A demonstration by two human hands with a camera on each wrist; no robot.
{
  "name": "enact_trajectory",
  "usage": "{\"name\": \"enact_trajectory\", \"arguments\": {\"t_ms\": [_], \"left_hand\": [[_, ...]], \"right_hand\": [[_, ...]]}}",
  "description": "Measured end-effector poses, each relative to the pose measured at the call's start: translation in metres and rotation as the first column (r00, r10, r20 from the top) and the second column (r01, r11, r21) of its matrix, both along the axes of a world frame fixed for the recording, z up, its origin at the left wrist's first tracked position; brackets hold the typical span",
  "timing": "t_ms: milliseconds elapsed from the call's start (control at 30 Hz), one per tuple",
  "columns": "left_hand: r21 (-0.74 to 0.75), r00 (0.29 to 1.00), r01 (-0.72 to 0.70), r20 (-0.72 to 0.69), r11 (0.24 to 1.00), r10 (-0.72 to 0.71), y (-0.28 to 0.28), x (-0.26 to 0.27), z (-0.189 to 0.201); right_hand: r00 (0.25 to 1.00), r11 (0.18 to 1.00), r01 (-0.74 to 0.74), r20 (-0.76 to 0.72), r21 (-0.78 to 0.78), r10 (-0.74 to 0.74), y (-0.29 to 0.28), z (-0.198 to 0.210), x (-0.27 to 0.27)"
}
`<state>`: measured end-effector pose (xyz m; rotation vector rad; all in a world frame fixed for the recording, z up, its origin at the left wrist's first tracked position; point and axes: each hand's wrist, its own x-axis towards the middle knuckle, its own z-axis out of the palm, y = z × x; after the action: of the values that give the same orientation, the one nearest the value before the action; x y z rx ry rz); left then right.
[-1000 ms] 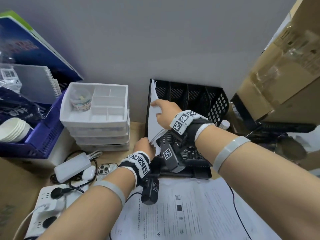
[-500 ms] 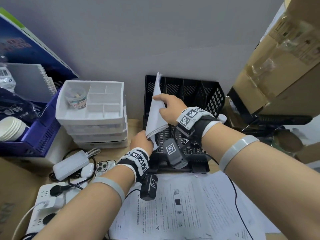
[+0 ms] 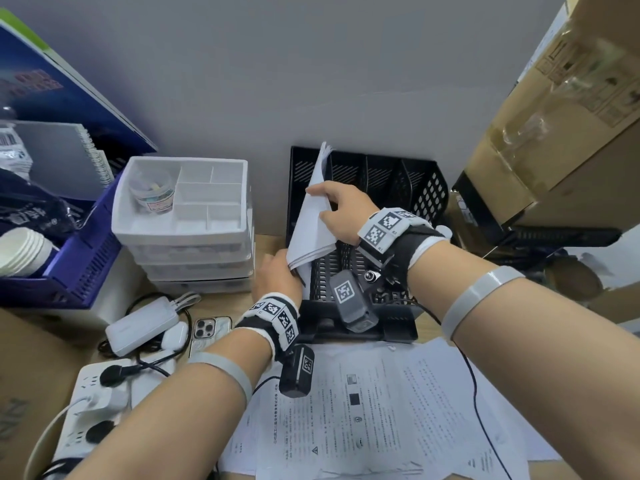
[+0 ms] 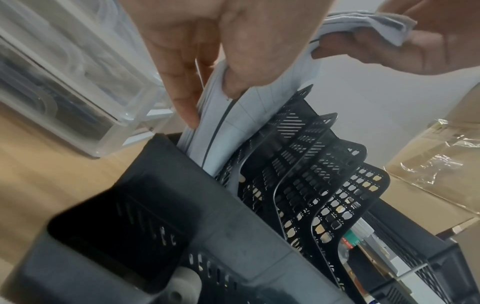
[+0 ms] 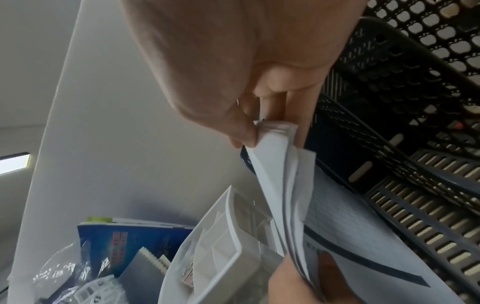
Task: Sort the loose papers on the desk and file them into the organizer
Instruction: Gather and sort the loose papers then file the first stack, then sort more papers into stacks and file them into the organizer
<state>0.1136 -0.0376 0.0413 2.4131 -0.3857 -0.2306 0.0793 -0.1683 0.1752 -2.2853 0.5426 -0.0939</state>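
Hands: L (image 3: 277, 275) & R (image 3: 341, 213) pinch papers (image 3: 310, 223) in organizer's (image 3: 426, 188) leftmost slot.

The head view looks down and forward from above both forearms, taking in the left hand (image 3: 277, 277), the right hand (image 3: 341, 211) and the black organizer (image 3: 424, 188) beyond them. The left wrist view sits close under its own hand (image 4: 221, 41), facing along the fingers into the organizer (image 4: 306, 164). The right wrist view looks past its hand (image 5: 246, 61) from very near. All 3 share the held papers (image 3: 311, 223) and the organizer.
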Motion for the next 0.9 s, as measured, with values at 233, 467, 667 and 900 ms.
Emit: {"name": "enact_trajectory", "arguments": {"t_ms": [233,467,667,900], "left_hand": [[0.026,0.974,0.063,-0.219,0.998,-0.056,-0.015,0.0,-0.019],[-0.191,0.916,-0.231,-0.374,0.954,0.147,0.019,-0.011,-0.037],[-0.006,0.832,-0.071,-0.552,0.997,0.056,0.065,-0.05,-0.074],[0.329,0.792,-0.028,-0.569,0.944,0.221,0.113,-0.118,-0.104]], "right_hand": [[0.984,0.987,-0.153,-0.08,0.045,0.157,0.016,-0.008,-0.006],[0.988,0.934,-0.111,-0.066,0.338,0.142,0.014,-0.03,-0.05],[0.975,0.897,0.109,-0.222,0.429,-0.012,0.01,-0.088,-0.118],[0.573,0.983,0.181,-0.809,-0.034,-0.134,-0.019,-0.207,-0.239]]}}
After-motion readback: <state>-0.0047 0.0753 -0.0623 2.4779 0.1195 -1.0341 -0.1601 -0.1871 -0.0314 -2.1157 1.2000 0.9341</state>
